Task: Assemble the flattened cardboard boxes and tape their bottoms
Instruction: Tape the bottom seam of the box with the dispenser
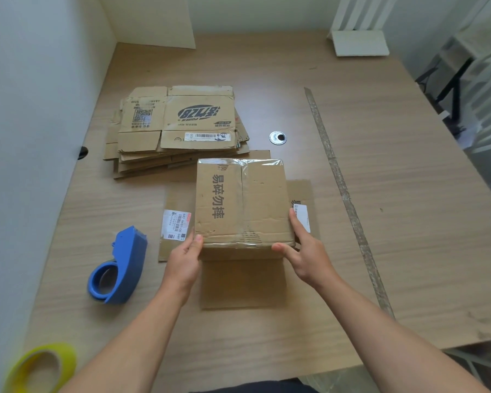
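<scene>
Box, taped bottom up, stood on the bench with flaps splayed, left hand gripping its near left corner and right hand gripping its near right corner, flat boxes stacked far left.

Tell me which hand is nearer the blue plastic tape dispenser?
Left. The left hand grips the brown cardboard box at its near-left corner, just right of the blue plastic tape dispenser; the right hand holds its near-right corner, farther off.
</scene>
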Demonstrator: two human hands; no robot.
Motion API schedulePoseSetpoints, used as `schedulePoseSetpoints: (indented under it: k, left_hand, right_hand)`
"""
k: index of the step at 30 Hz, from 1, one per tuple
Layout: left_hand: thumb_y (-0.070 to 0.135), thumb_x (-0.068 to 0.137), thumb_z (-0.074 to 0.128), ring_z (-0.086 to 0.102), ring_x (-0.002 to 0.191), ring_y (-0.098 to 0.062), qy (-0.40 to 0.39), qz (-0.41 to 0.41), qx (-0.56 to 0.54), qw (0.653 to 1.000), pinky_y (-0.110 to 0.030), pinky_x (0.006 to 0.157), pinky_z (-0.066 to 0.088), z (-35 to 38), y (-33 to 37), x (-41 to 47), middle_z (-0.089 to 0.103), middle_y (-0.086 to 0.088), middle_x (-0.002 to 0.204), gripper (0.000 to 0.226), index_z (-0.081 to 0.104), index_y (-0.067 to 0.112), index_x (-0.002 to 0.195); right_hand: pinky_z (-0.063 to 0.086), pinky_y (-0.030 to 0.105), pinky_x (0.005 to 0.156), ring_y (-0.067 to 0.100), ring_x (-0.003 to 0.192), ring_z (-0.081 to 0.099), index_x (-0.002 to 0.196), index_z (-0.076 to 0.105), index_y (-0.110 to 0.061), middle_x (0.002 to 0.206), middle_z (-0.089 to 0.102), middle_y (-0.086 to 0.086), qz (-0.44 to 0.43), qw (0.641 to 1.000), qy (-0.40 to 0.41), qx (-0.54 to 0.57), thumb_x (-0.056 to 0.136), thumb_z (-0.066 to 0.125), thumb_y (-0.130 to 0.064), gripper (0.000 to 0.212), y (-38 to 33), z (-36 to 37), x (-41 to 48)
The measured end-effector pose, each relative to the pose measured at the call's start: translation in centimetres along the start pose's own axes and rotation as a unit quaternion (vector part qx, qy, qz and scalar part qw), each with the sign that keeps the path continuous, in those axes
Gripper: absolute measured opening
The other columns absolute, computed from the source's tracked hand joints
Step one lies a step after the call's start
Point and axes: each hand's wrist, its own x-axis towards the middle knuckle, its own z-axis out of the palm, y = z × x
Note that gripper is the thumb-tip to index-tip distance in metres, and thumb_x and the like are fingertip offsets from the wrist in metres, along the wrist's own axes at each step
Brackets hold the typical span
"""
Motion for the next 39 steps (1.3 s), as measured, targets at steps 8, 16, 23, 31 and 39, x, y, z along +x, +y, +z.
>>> schedulePoseSetpoints:
  k: [8, 16, 23, 31, 39]
  left_hand:
    - [0.032, 0.103, 0.051, 0.059, 0.117, -0.007, -0.013, 0.005, 0.019, 1.000, -0.037, 0.107, 0.044, -0.6, 2.0, 0.1, 0.068, 0.020, 0.115, 0.021, 0.070, 0.031, 0.109]
    - [0.029, 0.101, 0.056, 0.062, 0.115, -0.012, -0.043, 0.057, 0.075, 0.995, -0.038, 0.100, 0.050, -2.6, 4.0, -0.5, 0.068, 0.012, 0.122, 0.032, 0.063, 0.028, 0.131]
    - [0.034, 0.100, 0.056, 0.065, 0.110, -0.013, -0.076, 0.068, 0.164, 0.981, -0.044, 0.099, 0.052, -5.4, 4.3, -0.5, 0.073, 0.015, 0.108, 0.020, 0.071, 0.047, 0.106]
    - [0.032, 0.098, 0.058, 0.064, 0.110, -0.013, -0.108, 0.134, 0.315, 0.933, -0.038, 0.099, 0.048, -7.0, 5.9, -1.4, 0.072, 0.015, 0.111, 0.029, 0.066, 0.036, 0.126]
    - [0.036, 0.088, 0.072, 0.045, 0.126, -0.029, 0.174, 0.118, 0.239, 0.948, -0.033, 0.091, 0.033, -1.7, 4.8, -3.1, 0.048, -0.015, 0.139, 0.064, 0.041, 0.010, 0.137]
  right_hand:
    - [0.037, 0.045, 0.116, 0.015, 0.138, 0.044, 0.158, 0.015, -0.038, 0.154, 0.042, -0.005, 0.032, 0.989, -0.010, 0.143, 0.089, 0.075, -0.028, 0.092, -1.1, 0.3, -0.1]
    - [0.050, 0.035, 0.095, 0.016, 0.111, 0.059, 0.157, 0.023, -0.032, 0.130, 0.053, -0.002, 0.039, 0.996, 0.048, 0.059, 0.088, 0.072, -0.045, 0.085, -2.9, 0.1, -0.2]
    - [0.020, 0.038, 0.116, 0.025, 0.142, 0.021, 0.154, 0.032, -0.028, 0.154, 0.031, 0.006, -0.068, 0.983, 0.125, -0.113, 0.093, 0.062, -0.048, 0.071, -5.8, -3.1, 4.0]
    - [0.036, 0.042, 0.109, 0.025, 0.142, 0.035, 0.152, 0.026, -0.034, 0.154, 0.040, -0.003, -0.067, 0.970, -0.013, -0.234, 0.080, 0.061, -0.069, 0.088, -6.9, -1.9, 6.6]
    - [0.036, 0.053, 0.112, 0.029, 0.144, 0.034, 0.158, 0.002, -0.029, 0.157, 0.034, 0.005, 0.095, 0.974, -0.041, -0.201, 0.049, 0.054, -0.096, 0.138, -5.5, 0.8, 3.1]
